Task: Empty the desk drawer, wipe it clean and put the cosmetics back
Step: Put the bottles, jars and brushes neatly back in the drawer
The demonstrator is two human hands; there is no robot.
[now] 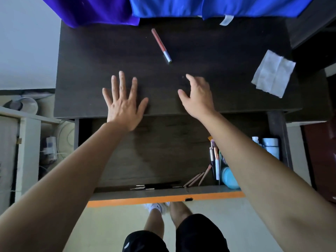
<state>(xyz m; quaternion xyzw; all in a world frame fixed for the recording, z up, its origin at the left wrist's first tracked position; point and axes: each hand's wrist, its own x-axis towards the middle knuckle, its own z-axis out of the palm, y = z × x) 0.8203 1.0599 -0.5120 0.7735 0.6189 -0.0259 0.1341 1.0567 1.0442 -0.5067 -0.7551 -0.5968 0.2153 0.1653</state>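
Note:
The dark desk drawer (154, 153) is pulled out below the desk top (209, 51), its orange front edge (163, 199) nearest me. Inside lie black brushes (156, 185), brown pencils (197, 176), upright brushes and tubes (214, 157), a light blue jar (229, 178) and a pale blue bottle (271, 147). A pink lip gloss tube (161, 44) rests on the desk top. A white wipe (272, 73) sits at the desk's right. My left hand (123, 104) lies flat and spread on the desk's front edge. My right hand (197, 96) hovers above the desk, fingers apart, holding nothing.
Purple cloth (91, 10) and blue cloth (209, 6) hang over the desk's back edge. A pale shelf unit (27, 142) with cables stands at the left. My legs and a white shoe (157, 208) are below the drawer front.

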